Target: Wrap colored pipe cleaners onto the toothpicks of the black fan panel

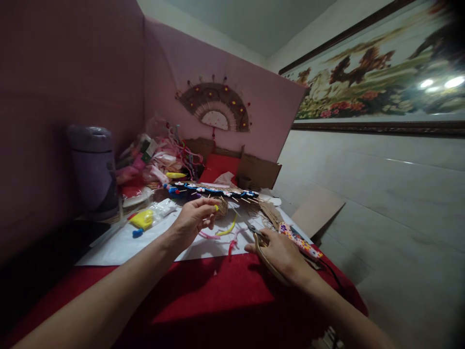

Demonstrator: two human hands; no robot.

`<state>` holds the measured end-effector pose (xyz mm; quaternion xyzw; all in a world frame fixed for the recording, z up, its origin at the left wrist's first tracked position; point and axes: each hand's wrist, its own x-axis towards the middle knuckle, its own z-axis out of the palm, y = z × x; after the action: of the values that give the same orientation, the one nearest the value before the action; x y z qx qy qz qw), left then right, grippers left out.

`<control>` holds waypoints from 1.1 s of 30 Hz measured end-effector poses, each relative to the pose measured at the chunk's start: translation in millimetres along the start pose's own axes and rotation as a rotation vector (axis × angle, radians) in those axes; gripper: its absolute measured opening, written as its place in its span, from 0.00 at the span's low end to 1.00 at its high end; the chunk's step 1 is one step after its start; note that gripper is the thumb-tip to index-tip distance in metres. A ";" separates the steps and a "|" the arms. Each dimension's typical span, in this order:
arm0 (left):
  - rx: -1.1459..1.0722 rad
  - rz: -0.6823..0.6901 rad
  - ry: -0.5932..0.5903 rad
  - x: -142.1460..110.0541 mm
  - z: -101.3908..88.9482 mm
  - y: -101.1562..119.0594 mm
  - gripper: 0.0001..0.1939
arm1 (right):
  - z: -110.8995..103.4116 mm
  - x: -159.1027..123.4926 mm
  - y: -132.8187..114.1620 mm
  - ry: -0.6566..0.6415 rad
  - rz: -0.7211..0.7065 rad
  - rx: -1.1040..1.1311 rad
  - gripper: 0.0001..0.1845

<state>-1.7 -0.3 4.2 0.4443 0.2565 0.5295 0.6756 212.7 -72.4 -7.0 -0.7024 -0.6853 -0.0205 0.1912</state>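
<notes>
My left hand point(194, 219) is closed in a pinch on a small yellow piece point(216, 208), right beside a ball of twine point(221, 207). My right hand point(278, 252) is closed around the handles of a pair of scissors point(254, 231), whose blades point toward the twine. Both hands are over a white sheet point(145, 240) on a red cloth point(218, 291). Loose yellow and pink strips point(227, 232) lie between the hands. A half-made fan of sticks with a blue flowered band point(214, 190) lies just behind.
A purple flask point(93, 167) stands at the left by the pink cardboard wall. A heap of coloured materials point(160, 160) and a yellow lump of clay point(142, 219) sit behind the sheet. A finished fan point(216, 106) hangs on the back panel. The table's right edge drops off near a flowered strip point(300, 240).
</notes>
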 end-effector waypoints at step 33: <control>-0.028 0.047 -0.152 0.9 -2.6 -5.6 0.13 | 21.8 33.7 -78.9 0.261 -0.284 0.718 0.10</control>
<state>-0.9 1.1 -1.8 0.4796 0.1866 0.5137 0.6865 133.0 -34.7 1.5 -0.4807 -0.7092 0.1050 0.5049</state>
